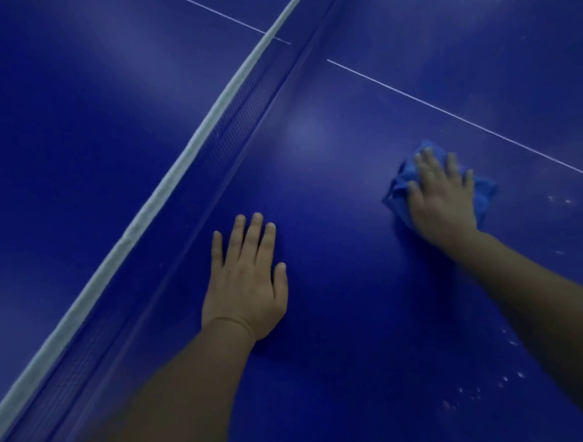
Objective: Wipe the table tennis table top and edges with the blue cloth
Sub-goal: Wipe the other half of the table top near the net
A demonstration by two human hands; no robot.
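The dark blue table tennis table top (334, 176) fills the view. A bunched blue cloth (484, 194) lies on it at the right, just below the thin white centre line (452, 115). My right hand (441, 193) presses flat on the cloth with straight fingers, covering most of it. My left hand (248, 282) rests flat on the bare table surface, fingers straight and spread slightly, a short way right of the net.
The net (172, 190) with its white top band runs diagonally from bottom left to top middle, dividing the table. Small whitish specks (506, 380) dot the surface at the lower right and near the cloth. No table edge shows.
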